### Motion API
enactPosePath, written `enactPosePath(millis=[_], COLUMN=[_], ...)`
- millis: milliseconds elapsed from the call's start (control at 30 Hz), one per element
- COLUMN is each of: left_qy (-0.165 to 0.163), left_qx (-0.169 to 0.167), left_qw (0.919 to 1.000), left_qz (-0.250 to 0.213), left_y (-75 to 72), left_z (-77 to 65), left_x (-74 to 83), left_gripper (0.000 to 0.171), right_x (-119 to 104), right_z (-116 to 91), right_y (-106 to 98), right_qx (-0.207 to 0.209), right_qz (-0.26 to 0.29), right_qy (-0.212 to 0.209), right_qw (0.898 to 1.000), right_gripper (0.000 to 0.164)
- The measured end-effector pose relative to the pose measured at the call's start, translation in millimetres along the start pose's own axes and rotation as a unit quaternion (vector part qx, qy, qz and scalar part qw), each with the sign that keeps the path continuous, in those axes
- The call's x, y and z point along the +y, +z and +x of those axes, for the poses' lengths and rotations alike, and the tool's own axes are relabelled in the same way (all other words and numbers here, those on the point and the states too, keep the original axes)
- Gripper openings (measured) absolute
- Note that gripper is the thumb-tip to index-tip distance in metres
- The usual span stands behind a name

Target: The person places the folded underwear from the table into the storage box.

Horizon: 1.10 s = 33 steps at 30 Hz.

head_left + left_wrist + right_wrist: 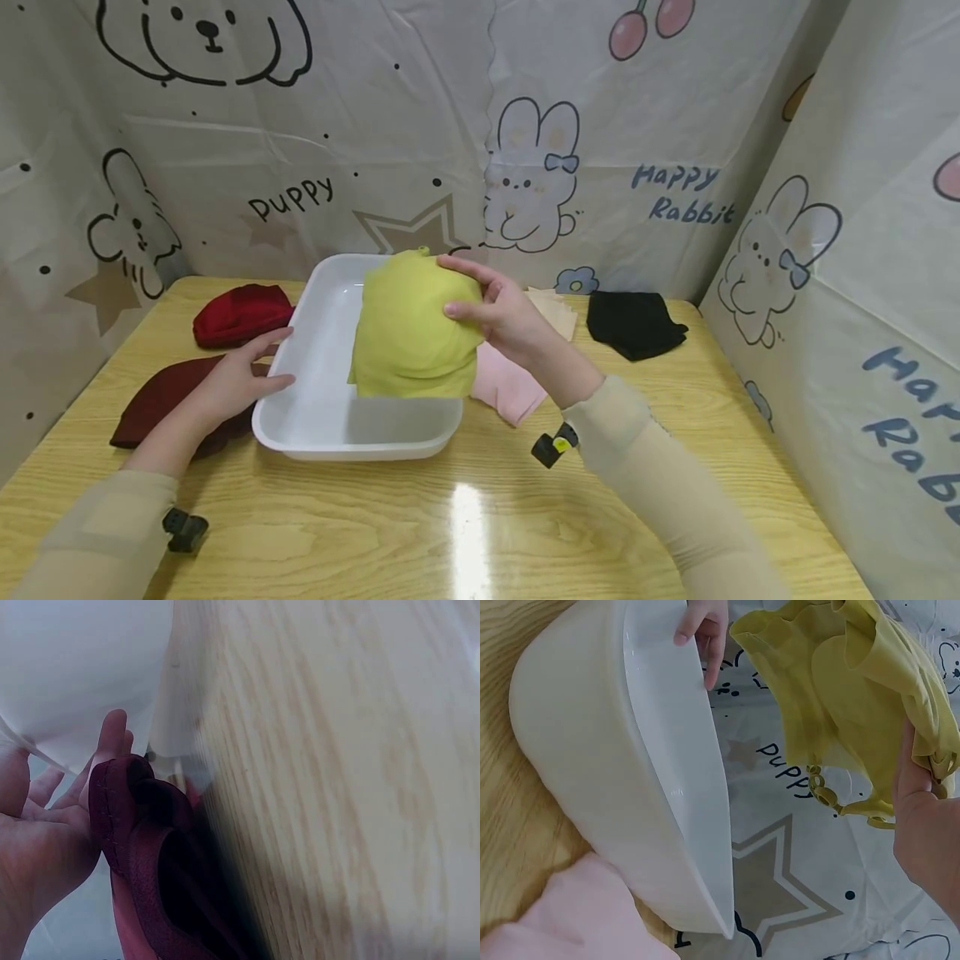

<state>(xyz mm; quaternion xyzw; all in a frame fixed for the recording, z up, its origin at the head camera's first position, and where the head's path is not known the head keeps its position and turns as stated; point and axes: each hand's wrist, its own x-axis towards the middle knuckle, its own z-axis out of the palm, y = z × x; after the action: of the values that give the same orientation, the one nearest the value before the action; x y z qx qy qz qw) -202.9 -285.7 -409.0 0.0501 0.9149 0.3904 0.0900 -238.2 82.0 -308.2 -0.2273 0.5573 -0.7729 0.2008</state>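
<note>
My right hand (510,317) pinches a yellow cloth item (416,333) between thumb and fingers and holds it above the right part of a white tray (360,451). In the right wrist view, the yellow cloth (855,690) hangs in loose folds, with thin looped trim along one edge. My left hand (232,387) grips the tray's left rim, its thumb over the inner side. Beneath that hand lies a dark maroon cloth item (153,404), partly covered by the hand and forearm; the left wrist view shows the maroon cloth (127,817) close against the fingers.
A red cloth item (240,317) lies left of the tray. To the right are a pink cloth (513,387), a cream cloth (555,312) partly behind my right hand, and a black cloth (633,323). Printed curtains (420,150) stand around the wooden table (375,533).
</note>
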Motion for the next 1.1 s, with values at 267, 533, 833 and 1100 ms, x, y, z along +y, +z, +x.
enactPosePath(millis=[267,533,833,1100], left_qy=[0.004,-0.004,0.000,-0.007], left_qx=[0.001,0.001,0.000,-0.001], left_qw=[1.0000,1.0000,1.0000,1.0000], left_qz=[-0.002,0.001,-0.004,-0.004], left_y=[-0.8,-0.7,-0.3,-0.3], left_z=[-1.4,-1.4,1.0,0.4], left_x=[5.4,6.2,3.4,1.7], left_gripper=[0.083,0.083,0.084,0.084], right_x=[18.9,45.6,74.4,94.8], right_z=[12.2,20.1,21.7,27.4], right_y=[11.9,16.9,17.3,22.0], right_qx=[0.014,0.031,0.053,0.064], right_qz=[0.011,0.011,-0.022,-0.090], right_qy=[0.019,0.060,0.110,0.126], right_qw=[1.000,0.998,0.992,0.986], right_gripper=[0.060,0.059,0.057,0.055])
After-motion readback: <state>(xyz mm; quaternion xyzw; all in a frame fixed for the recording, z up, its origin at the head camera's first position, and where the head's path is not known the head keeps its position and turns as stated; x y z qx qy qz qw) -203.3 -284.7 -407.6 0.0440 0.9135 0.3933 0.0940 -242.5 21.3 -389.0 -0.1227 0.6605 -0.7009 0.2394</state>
